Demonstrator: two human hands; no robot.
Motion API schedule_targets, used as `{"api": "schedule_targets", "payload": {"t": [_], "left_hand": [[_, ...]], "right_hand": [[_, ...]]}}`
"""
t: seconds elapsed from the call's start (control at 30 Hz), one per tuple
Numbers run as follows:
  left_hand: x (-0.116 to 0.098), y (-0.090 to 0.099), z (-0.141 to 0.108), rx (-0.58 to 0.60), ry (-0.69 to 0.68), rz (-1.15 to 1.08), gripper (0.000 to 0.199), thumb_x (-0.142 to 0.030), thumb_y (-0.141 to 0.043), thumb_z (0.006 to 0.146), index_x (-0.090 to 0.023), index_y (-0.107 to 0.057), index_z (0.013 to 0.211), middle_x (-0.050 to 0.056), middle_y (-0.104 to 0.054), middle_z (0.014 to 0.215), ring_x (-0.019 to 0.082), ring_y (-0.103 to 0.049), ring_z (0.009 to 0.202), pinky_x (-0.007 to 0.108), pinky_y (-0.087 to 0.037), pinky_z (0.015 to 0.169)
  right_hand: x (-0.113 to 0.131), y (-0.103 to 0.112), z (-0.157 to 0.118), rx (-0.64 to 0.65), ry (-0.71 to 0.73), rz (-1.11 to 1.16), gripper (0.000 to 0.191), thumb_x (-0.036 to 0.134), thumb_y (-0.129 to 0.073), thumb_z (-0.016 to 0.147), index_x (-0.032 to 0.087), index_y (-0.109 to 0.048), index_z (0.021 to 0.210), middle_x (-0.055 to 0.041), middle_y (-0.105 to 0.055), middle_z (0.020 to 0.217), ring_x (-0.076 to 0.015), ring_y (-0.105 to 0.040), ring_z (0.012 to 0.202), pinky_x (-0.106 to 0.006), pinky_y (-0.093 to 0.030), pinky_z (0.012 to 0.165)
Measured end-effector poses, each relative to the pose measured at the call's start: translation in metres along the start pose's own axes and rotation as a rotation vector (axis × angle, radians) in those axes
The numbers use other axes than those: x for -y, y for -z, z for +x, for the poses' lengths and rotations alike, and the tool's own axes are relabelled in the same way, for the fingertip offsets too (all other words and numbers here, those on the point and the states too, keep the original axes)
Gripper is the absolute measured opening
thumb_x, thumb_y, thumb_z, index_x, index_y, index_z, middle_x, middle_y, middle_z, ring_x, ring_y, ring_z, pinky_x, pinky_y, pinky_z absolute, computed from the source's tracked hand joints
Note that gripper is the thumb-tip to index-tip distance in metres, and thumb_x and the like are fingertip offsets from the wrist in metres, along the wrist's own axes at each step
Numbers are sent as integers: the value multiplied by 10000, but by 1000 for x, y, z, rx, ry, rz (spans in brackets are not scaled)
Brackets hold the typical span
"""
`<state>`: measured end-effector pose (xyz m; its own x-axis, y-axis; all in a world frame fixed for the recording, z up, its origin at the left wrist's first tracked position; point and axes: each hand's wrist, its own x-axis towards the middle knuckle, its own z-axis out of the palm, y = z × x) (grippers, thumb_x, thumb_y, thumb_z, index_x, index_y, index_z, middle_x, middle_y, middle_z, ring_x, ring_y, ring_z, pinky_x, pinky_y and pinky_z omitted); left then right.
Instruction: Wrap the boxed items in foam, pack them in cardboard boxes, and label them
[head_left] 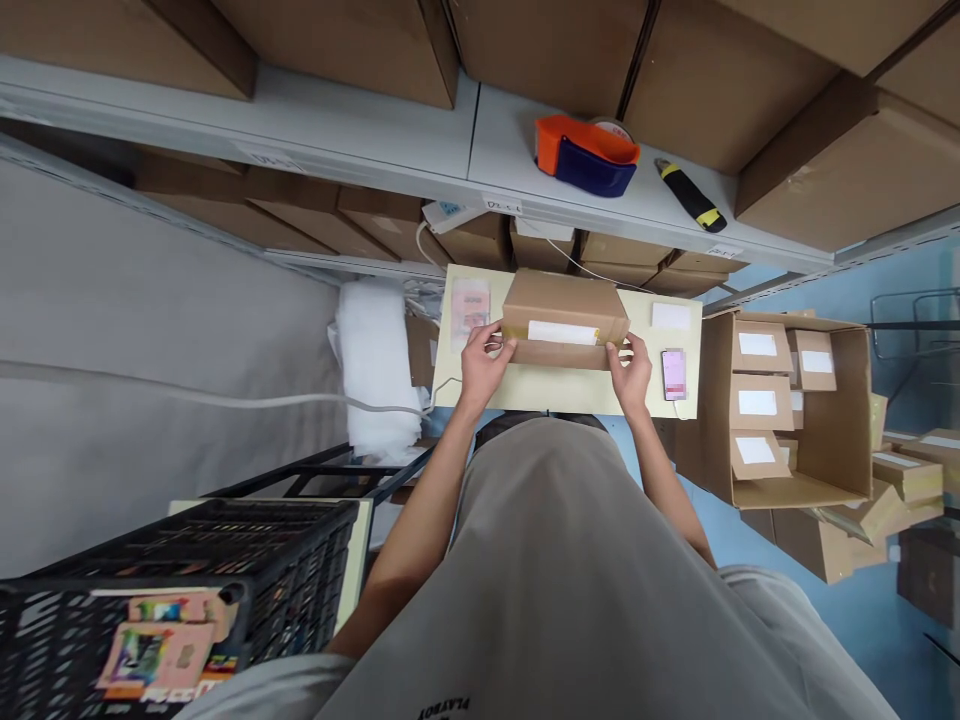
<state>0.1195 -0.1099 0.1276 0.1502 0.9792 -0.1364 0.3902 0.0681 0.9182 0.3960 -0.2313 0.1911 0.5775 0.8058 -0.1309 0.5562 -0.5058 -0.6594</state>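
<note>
A brown cardboard box (562,295) with a white label (562,332) on the side facing me is on the pale yellow table (555,392). My left hand (484,368) grips its left end, thumb on the near side and fingers around the corner. At the opposite end my right hand (630,370) holds it in the same way. To the right of the box lie a phone (673,375) with a lit screen and a white slip of paper (670,316). A pink printed packet (470,306) rests by the left end.
Above the table, a shelf (360,130) carries large cartons, an orange and blue tape dispenser (587,155) and a utility knife (691,196). On the right stands an open carton (832,490) holding several labelled boxes. White wrapping material (379,365) and a black crate (292,570) are at left.
</note>
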Motion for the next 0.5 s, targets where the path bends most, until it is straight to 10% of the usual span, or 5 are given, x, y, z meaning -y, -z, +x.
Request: {"api": "schedule_targets", "payload": {"t": [0.3,0.5], "left_hand": [[60,-12,-10,216,423,-7,401,-218,-652,765,-171,-880,1092,151,-873,1163,363,-798,1223,532,-582,1198],[56,-24,27,120,412,-15,586,-258,-568,878,-139,-770,1415,223,-749,1511,320,-769,1292,505,-616,1127]], "right_hand": [[-75,-34,-6,271,-314,238,140,313,-601,939,228,-710,928,-117,-842,1048,-250,-793,961,-431,-658,962],[-73,-34,33,243,-373,312,300,468,-547,1009,207,-695,1019,-147,-837,1212,-209,-786,1026,-371,-635,944]]}}
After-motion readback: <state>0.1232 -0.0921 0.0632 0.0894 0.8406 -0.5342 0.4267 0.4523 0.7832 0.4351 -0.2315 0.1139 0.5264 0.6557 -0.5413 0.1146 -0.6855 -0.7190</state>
